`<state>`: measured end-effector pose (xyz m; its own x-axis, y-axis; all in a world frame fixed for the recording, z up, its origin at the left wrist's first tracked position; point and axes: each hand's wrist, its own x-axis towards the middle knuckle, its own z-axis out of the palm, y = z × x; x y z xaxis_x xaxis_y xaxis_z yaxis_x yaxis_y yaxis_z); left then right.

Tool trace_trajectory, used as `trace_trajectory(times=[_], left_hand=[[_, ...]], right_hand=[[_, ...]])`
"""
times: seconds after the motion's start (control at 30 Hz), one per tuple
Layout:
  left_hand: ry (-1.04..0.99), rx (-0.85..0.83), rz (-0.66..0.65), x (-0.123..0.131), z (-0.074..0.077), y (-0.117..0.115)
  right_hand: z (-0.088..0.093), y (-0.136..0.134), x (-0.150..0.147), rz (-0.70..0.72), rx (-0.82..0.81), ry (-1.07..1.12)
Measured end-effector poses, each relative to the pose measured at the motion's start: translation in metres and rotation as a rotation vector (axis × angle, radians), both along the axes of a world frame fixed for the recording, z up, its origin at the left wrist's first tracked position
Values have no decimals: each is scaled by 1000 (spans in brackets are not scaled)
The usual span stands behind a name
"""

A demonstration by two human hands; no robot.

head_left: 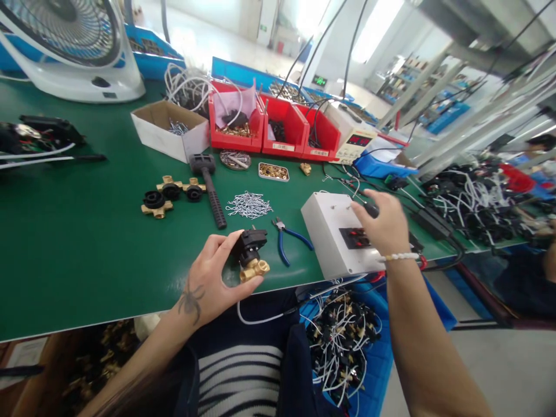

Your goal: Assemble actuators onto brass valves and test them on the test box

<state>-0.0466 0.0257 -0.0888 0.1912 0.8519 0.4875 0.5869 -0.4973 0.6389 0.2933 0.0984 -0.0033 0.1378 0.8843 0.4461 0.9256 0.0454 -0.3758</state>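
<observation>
My left hand (215, 272) grips a brass valve with a black motor housing (251, 249) at the table's front edge; a white cable hangs from it. Over the right side of a white control box (332, 214) is my right hand (384, 223), its fingers curled round the dark handle of a screwdriver (370, 209). Blue-handled cutters (284, 243) lie between the valve and the box. A pile of silver pins (249, 205) and a black mallet (212, 194) lie behind the valve.
Brass fittings with black caps (158, 202) stand at the left. Red bins (282, 145), an open carton (160, 139) and a power supply (354, 139) line the back. A white fan (91, 81) is back left. Below the edge, a blue crate (380, 370) holds wired valves.
</observation>
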Motion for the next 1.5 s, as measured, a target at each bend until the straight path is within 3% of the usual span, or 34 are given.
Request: trace_trajectory(times=[0.07,0.13,0.2,0.33,0.47,0.63,0.73,0.87,0.93,1.17,1.5], left_hand=[[-5,7,-12,0,0,1],[-12,-2,-11,-1,0,2],[-17,-21,-8,-1,0,3],[-40,-71,-15,-3,1,4],[-71,-112,-22,-4,1,5],[-80,-122,-11,-3,-1,5],[-69,-124,-4,-3,-2,6],[-123,-151,8,-3,0,6],[-167,-187,3,-2,1,5],[-169,-111,7,9,2,2],[-120,-58,-17,10,0,4]], right_hand=[[8,2,-34,96,136,38],[8,9,-79,245,-68,62],[-3,21,-122,278,-368,-16],[-38,53,-167,215,-493,-21],[-50,68,-164,208,-504,46],[-35,63,-153,262,-456,240],[-28,48,-151,353,-466,425],[-21,13,-147,565,-472,894],[-17,-7,-143,594,-475,974],[-4,-50,-142,574,-500,797],[-14,-57,-157,558,-284,484]])
